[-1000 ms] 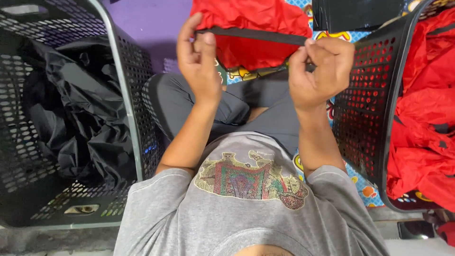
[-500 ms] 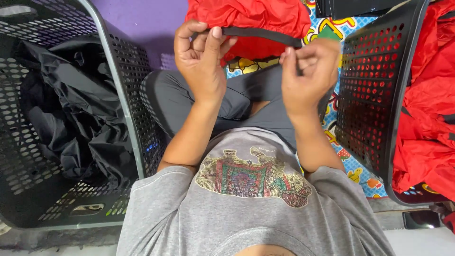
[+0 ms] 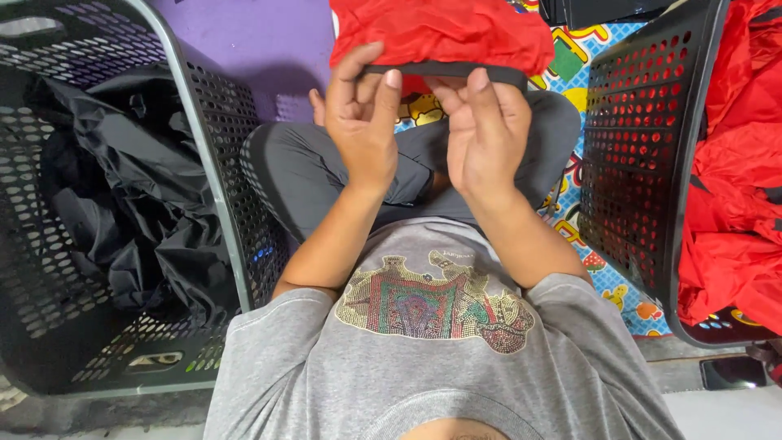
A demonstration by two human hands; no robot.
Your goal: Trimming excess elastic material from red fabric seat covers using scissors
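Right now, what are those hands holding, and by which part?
Both hands, left hand and right hand, hold a red garment by its black band along the lower edge.

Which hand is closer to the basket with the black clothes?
Left. The left hand is nearer the black-clothes basket; the right hand is farther off, toward the red-clothes basket.

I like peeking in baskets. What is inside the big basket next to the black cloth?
The basket holds only crumpled black cloth, piled against its mesh wall. Bare mesh floor shows in front. Anything under the pile is hidden.
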